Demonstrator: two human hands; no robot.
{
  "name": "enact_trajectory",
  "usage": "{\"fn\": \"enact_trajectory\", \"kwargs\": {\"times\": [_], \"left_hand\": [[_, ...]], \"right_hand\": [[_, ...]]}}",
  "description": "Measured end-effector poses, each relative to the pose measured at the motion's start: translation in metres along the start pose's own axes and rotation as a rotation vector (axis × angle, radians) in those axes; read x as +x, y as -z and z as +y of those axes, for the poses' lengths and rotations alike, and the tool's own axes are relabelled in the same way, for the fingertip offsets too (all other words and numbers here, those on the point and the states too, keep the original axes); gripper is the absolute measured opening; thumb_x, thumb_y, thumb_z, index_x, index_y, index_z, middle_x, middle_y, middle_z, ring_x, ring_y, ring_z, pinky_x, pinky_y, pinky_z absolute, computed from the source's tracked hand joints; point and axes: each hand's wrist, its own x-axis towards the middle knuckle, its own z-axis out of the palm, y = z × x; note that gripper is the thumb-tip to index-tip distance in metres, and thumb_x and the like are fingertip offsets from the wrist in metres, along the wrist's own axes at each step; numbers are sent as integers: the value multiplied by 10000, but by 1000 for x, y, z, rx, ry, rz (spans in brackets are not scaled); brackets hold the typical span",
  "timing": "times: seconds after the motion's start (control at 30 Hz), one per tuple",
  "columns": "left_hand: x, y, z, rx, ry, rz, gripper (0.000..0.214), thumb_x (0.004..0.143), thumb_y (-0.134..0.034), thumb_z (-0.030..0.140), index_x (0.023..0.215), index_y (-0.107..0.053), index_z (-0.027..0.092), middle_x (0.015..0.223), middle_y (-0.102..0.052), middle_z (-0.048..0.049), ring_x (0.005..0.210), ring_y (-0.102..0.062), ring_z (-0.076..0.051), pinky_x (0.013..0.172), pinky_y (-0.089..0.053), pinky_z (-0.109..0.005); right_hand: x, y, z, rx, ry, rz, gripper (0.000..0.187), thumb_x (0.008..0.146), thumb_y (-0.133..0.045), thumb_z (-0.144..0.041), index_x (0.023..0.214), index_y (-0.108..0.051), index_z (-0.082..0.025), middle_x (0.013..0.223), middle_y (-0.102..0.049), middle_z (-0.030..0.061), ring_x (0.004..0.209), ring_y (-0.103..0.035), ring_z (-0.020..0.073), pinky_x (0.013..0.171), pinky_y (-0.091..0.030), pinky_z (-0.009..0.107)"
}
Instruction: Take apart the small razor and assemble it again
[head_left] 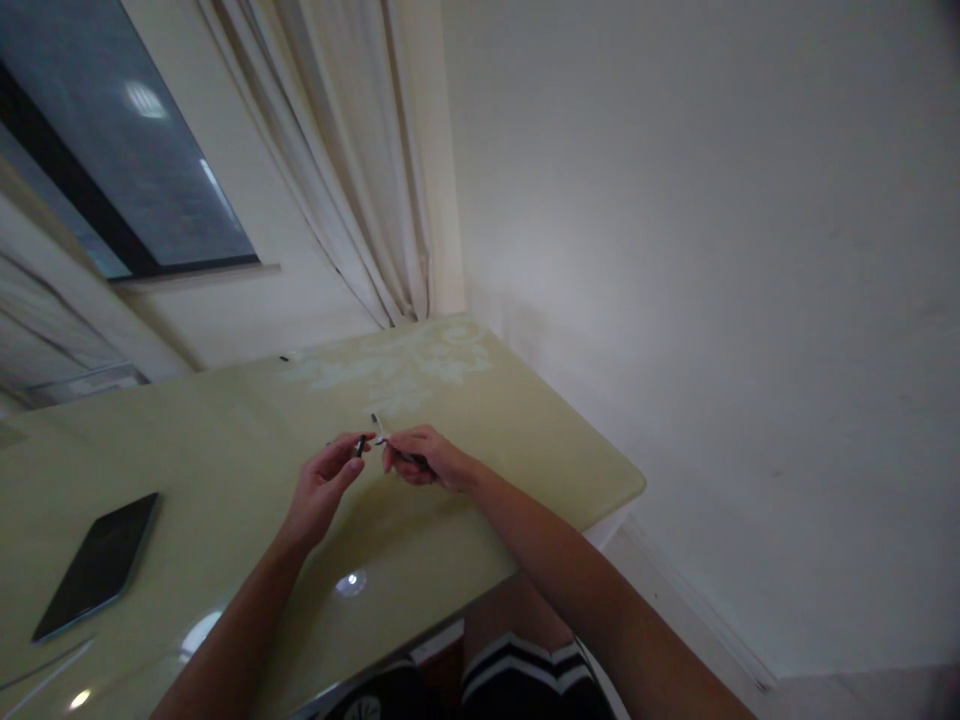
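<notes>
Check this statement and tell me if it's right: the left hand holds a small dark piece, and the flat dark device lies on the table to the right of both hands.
Not quite: the head view shows the flat dark device on the table to the left of both hands. The left hand does hold a small dark piece.

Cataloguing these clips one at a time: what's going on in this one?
Over a table, a person's left grip holds a small dark piece, and the right grip holds a slim dark item, close together. A thin white stick with a dark end shows just beyond; whether it's held or lying is unclear. A tablet lies off to the left.
</notes>
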Motion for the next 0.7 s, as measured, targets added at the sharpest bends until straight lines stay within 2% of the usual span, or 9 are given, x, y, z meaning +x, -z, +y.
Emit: {"fn": "enact_trajectory", "kwargs": {"times": [0.07,0.13,0.23,0.33,0.43,0.53,0.63,0.7], "left_hand": [[7,-6,6,150,-24,-51,492,812,-742,567,1146,-761,206,941,-691,-45,688,-562,-141,650,-469,-262],[18,-19,10,325,-54,-115,480,798,-753,552,1142,-769,218,930,-683,-36,640,-522,-132,625,-458,-265],[45,-53,12,525,-110,-204,470,809,-737,535,1149,-775,212,963,-702,-58,708,-576,-166,723,-495,-306],[76,-95,9,677,-73,-275,447,816,-745,508,1144,-783,208,1020,-731,-82,805,-639,-209,813,-498,-339],[100,-131,4,724,11,-309,412,804,-770,461,1131,-795,212,1050,-754,-91,928,-679,-241,847,-485,-322],[110,-153,-2,714,48,-303,439,803,-767,465,1156,-791,205,985,-764,-88,901,-695,-239,791,-482,-304],[108,-158,-7,718,55,-295,495,794,-766,500,1187,-778,199,1009,-754,-91,914,-692,-244,785,-481,-303],[101,-151,-9,717,40,-298,547,774,-778,519,1205,-767,182,1043,-746,-100,934,-686,-250,805,-485,-310]], "right_hand": [[4,7,-4,33,132,152,402,909,-632,-540,882,-686,-142,557,-423,-86,393,-287,46,378,-166,205],[6,19,-11,79,255,363,375,884,-669,-526,916,-681,-153,595,-448,-84,383,-282,36,372,-148,204],[2,45,-25,179,373,653,359,871,-674,-527,880,-641,-170,590,-434,-91,368,-265,34,366,-147,204],[-7,72,-35,244,410,828,345,892,-631,-531,840,-586,-193,545,-388,-104,356,-249,43,359,-165,203],[-17,90,-37,285,430,919,341,889,-616,-538,813,-528,-217,514,-351,-116,351,-242,55,358,-182,200],[-20,97,-34,343,414,966,332,868,-614,-532,799,-495,-229,500,-336,-124,353,-249,66,362,-197,201],[-20,97,-31,412,382,973,284,860,-607,-484,799,-499,-228,503,-344,-124,361,-263,71,367,-209,204],[-18,95,-31,456,370,959,238,872,-587,-437,803,-507,-223,504,-350,-121,363,-266,71,369,-214,206]]}}
